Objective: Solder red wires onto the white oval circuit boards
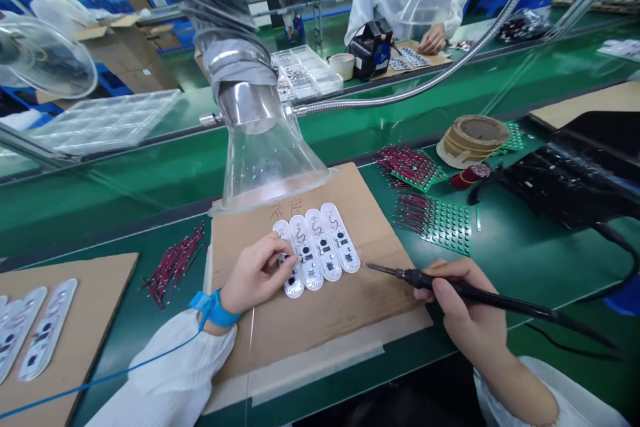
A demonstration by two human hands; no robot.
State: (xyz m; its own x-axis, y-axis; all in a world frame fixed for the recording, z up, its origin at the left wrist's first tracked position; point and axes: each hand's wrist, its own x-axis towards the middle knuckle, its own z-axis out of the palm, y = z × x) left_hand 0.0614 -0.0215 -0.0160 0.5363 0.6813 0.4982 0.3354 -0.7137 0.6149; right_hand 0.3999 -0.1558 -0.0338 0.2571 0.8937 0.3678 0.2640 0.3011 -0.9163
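On cardboard, white boards; black soldering iron

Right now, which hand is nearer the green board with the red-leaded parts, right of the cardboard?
Right. The right hand, holding a soldering iron, sits just below the green board. The left hand is farther off, on the white strip boards, across the cardboard sheet.

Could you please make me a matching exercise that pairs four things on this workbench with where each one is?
Things:
1. Soldering iron
2. Blue wrist strap
3. White oblong circuit boards
4. Clear funnel-shaped hood

Places:
A. Hanging over the far end of the brown cardboard sheet
B. Around the wrist of the left hand
C. Held in the right hand
D. Lying on the cardboard

Pairs: 1-C, 2-B, 3-D, 4-A
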